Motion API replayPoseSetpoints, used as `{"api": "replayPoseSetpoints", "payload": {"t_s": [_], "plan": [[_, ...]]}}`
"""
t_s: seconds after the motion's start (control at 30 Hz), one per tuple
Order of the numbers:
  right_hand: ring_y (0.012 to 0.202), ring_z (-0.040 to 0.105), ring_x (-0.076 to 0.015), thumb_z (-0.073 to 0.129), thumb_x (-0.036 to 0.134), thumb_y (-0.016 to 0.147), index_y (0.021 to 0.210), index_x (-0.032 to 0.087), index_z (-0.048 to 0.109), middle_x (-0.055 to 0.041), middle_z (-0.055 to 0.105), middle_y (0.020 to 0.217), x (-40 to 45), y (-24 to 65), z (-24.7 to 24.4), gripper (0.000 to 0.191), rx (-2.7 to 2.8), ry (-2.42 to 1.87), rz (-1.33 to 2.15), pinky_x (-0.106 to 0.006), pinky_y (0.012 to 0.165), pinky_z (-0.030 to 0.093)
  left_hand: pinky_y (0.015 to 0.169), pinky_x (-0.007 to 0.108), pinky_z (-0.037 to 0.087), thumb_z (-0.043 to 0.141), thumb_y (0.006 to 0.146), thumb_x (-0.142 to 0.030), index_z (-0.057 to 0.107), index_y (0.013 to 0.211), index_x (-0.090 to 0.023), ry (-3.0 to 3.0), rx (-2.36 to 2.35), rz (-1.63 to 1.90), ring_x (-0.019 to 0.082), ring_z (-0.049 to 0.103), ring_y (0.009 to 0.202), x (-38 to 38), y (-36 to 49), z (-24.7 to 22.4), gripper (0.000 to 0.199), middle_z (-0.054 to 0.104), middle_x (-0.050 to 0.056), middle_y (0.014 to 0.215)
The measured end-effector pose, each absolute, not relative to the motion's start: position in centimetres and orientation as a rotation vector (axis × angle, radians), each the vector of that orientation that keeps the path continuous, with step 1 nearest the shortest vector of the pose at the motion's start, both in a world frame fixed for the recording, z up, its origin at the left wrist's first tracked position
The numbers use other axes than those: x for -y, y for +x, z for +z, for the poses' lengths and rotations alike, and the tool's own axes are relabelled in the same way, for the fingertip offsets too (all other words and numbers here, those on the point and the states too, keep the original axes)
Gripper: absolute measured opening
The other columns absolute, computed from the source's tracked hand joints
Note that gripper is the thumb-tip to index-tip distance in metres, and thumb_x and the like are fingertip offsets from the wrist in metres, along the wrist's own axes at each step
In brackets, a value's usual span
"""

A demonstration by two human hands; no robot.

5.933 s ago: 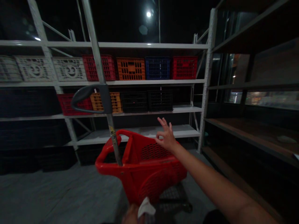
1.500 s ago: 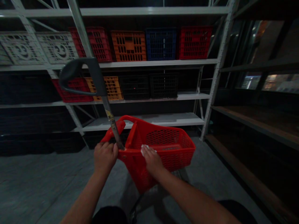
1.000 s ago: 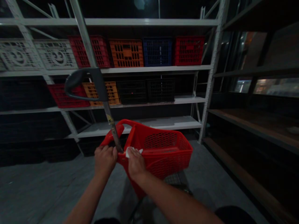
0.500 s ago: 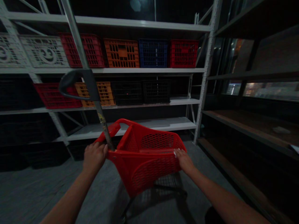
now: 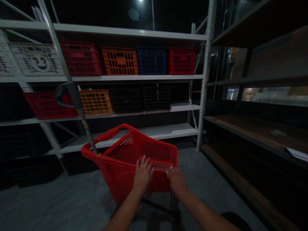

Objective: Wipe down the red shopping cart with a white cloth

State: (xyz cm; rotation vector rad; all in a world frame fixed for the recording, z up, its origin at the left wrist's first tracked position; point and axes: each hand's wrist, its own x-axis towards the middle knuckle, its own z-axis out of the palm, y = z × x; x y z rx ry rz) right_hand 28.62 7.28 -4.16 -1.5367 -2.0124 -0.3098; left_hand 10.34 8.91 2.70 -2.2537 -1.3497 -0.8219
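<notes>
In front of me stands a red plastic shopping cart (image 5: 113,170) with a perforated basket, turned so its handle is at the left. My left hand (image 5: 144,175) is over the near side rim, fingers stretched out and slightly apart; whether it touches the rim I cannot tell. At the right front corner, my right hand (image 5: 176,181) has its fingers curled over the rim, something small and white at the fingertips. A metal pole (image 5: 56,45) with a dark grey loop grip (image 5: 69,94) rises from the handle end of the cart.
White metal shelving (image 5: 134,78) runs behind the cart, bearing an orange crate (image 5: 120,61), a blue crate (image 5: 152,61), a red crate (image 5: 182,61) and several others. Brown-topped shelves (image 5: 243,128) stand along the right. The floor (image 5: 192,173) is grey.
My left hand has left the cart's handle end and moved right to the near rim, its fingers opening. My right hand stays at the front corner. The cart appears further left in view.
</notes>
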Motion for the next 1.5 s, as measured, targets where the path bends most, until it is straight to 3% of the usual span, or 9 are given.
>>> {"api": "replayPoseSetpoints", "payload": {"t_s": [0.1, 0.2, 0.3, 0.43, 0.53, 0.77, 1.0, 1.23, 1.5], "plan": [[0.113, 0.051, -0.0217, 0.041, 0.005, 0.081, 0.124, 0.012, 0.049, -0.0116, 0.057, 0.12, -4.8, 27.5, -5.4, 0.044, 2.151, -1.247, -0.34, -0.039, 0.097, 0.042, 0.096, 0.05, 0.027, 0.035, 0.087, -0.035, 0.066, 0.076, -0.02, -2.287, 1.441, -0.793, 0.025, 0.059, 0.094, -8.4, 12.0, 1.1, 0.036, 0.069, 0.008, 0.081], [0.125, 0.037, -0.0176, 0.038, 0.007, 0.083, 0.132, 0.015, 0.038, -0.0091, 0.048, 0.131, -3.3, 28.3, -5.4, 0.05, 2.352, -0.899, -0.323, -0.039, 0.103, 0.035, 0.088, 0.045, 0.032, 0.034, 0.087, -0.034, 0.065, 0.067, -0.019, -2.296, 1.468, -0.81, 0.021, 0.06, 0.075, -7.6, 10.5, 0.2, 0.041, 0.067, 0.007, 0.065], [0.129, 0.031, -0.0153, 0.034, 0.008, 0.086, 0.131, 0.018, 0.04, -0.0059, 0.045, 0.134, -5.2, 31.6, -3.4, 0.046, 2.533, -0.767, -0.273, -0.039, 0.106, 0.03, 0.082, 0.042, 0.032, 0.034, 0.087, -0.033, 0.064, 0.064, -0.019, -2.383, 1.426, -0.801, 0.019, 0.058, 0.073, -6.9, 8.5, 0.0, 0.041, 0.067, 0.006, 0.065], [0.126, 0.037, -0.0167, 0.032, 0.006, 0.084, 0.126, 0.018, 0.048, -0.0072, 0.049, 0.13, -11.5, 37.1, 1.1, 0.046, 2.417, -1.303, -0.246, -0.039, 0.104, 0.03, 0.082, 0.042, 0.03, 0.035, 0.086, -0.032, 0.063, 0.061, -0.02, -2.426, 1.464, -0.811, 0.019, 0.056, 0.072, -6.3, 7.6, 0.1, 0.04, 0.066, 0.004, 0.063], [0.13, 0.029, -0.0214, 0.036, 0.002, 0.081, 0.125, 0.021, 0.05, -0.0069, 0.041, 0.136, -14.6, 38.6, 3.0, 0.049, 2.11, -1.491, -0.282, -0.045, 0.106, 0.024, 0.083, 0.043, 0.028, 0.036, 0.086, -0.031, 0.062, 0.06, -0.019, -2.423, 1.455, -0.833, 0.019, 0.055, 0.073, -6.2, 8.1, 0.1, 0.039, 0.066, 0.004, 0.063], [0.127, 0.034, -0.0206, 0.037, 0.009, 0.085, 0.108, 0.018, 0.062, -0.0078, 0.057, 0.121, -7.8, 29.7, -4.8, 0.034, 1.965, -1.225, 0.01, -0.045, 0.103, 0.033, 0.085, 0.044, 0.026, 0.037, 0.085, -0.028, 0.06, 0.059, -0.018, -2.407, 1.493, -0.85, 0.019, 0.055, 0.074, -6.2, 9.3, 0.2, 0.036, 0.066, 0.004, 0.063], [0.131, 0.028, -0.0164, 0.031, 0.008, 0.086, 0.136, 0.019, 0.032, -0.007, 0.044, 0.134, -1.8, 27.0, -6.9, 0.051, 2.134, -0.947, -0.048, -0.043, 0.103, 0.034, 0.084, 0.044, 0.025, 0.037, 0.083, -0.025, 0.062, 0.059, -0.019, -2.416, 1.466, -0.871, 0.019, 0.054, 0.074, -6.1, 9.3, 0.2, 0.034, 0.068, 0.004, 0.065], [0.128, 0.034, -0.0186, 0.03, -0.001, 0.077, 0.132, 0.02, 0.038, -0.0087, 0.048, 0.131, -7.9, 34.5, -5.3, 0.06, 2.057, -1.302, -0.22, -0.05, 0.102, 0.03, 0.084, 0.043, 0.025, 0.037, 0.082, -0.026, 0.06, 0.057, -0.019, -2.437, 1.48, -0.881, 0.017, 0.053, 0.073, -5.3, 9.6, 0.2, 0.034, 0.067, 0.003, 0.064], [0.132, 0.025, -0.0188, 0.029, 0.009, 0.084, 0.141, 0.019, 0.019, -0.0073, 0.036, 0.139, 1.1, 26.6, -7.4, 0.058, 2.182, -1.052, -0.155, -0.047, 0.106, 0.025, 0.083, 0.044, 0.023, 0.037, 0.082, -0.025, 0.057, 0.057, -0.02, -2.441, 1.481, -0.853, 0.018, 0.053, 0.074, -4.5, 10.0, 0.4, 0.033, 0.067, 0.003, 0.064]]}}
